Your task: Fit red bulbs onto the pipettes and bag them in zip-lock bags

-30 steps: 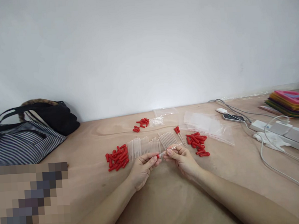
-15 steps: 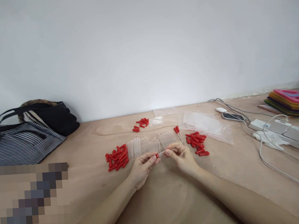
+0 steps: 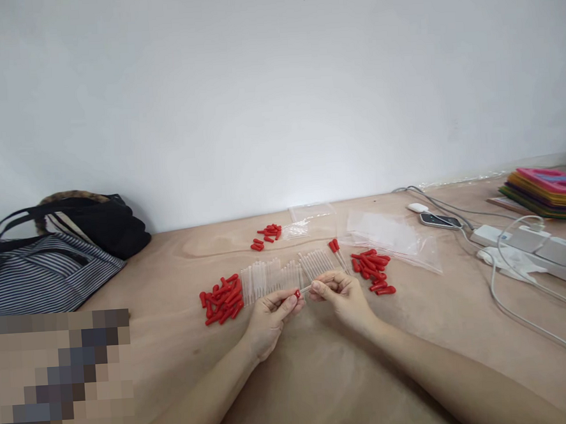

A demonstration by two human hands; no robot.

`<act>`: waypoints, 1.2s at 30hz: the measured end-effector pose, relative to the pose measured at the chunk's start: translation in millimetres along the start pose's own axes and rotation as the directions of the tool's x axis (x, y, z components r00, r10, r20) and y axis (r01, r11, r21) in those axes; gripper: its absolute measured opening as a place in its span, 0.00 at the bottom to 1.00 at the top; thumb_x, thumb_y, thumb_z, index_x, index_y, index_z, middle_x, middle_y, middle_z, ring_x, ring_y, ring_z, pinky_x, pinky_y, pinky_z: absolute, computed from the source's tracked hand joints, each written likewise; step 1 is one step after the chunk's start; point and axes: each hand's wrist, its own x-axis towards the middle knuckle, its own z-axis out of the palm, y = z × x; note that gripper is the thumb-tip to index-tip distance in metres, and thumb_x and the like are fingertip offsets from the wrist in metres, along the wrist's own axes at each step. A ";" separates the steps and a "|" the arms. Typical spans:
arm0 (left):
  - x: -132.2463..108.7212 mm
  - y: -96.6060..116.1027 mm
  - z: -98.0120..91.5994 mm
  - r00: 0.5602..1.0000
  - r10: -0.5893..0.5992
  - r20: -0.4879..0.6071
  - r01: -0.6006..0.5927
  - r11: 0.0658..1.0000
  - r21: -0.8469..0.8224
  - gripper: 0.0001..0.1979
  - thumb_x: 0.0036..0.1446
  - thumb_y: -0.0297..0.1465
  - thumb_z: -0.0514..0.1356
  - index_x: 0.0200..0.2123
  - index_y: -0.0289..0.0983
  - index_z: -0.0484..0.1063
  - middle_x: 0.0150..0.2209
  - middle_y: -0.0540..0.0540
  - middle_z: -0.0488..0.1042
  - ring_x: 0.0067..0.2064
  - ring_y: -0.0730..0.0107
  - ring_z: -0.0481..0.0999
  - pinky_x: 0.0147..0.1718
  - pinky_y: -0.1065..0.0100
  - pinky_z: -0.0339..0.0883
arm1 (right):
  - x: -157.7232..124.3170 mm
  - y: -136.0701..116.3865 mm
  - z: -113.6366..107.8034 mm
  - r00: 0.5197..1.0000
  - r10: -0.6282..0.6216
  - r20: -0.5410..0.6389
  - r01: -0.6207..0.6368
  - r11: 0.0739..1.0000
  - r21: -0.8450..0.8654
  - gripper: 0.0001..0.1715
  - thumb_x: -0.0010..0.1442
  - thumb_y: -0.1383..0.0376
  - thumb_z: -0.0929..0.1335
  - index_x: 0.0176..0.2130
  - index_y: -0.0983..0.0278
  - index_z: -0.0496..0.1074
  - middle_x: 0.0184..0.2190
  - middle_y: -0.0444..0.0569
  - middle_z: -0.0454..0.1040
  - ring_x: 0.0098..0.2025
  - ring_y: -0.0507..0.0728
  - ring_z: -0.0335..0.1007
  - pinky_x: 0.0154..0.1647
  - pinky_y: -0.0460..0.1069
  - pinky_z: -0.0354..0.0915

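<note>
My left hand is closed, pinching a small red rubber cap between thumb and fingers. My right hand is closed on a thin clear tube, whose end meets the cap. Just beyond the hands lies a row of clear tubes on the wooden table. A heap of red caps lies to the left of my left hand. Another heap of red caps lies to the right of my right hand. Two capped tubes rest behind the right hand.
A third, smaller heap of red caps and clear plastic bags lie farther back. A striped bag sits at the left. At the right are a phone, a power strip with cables and stacked coloured folders.
The two hands have stayed almost in place; the cap and tube end have come a little closer together between them.
</note>
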 end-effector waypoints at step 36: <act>0.6 1.3 3.4 0.993 -0.013 -0.121 0.003 0.997 -0.081 0.08 0.37 0.26 0.67 0.26 0.32 0.75 0.26 0.48 0.77 0.30 0.76 0.75 0.35 0.78 0.68 | -7.4 1.8 -7.7 0.893 -0.381 0.240 0.450 0.773 -0.447 0.06 0.52 0.67 0.65 0.31 0.64 0.72 0.27 0.49 0.76 0.29 0.53 0.72 0.30 0.46 0.68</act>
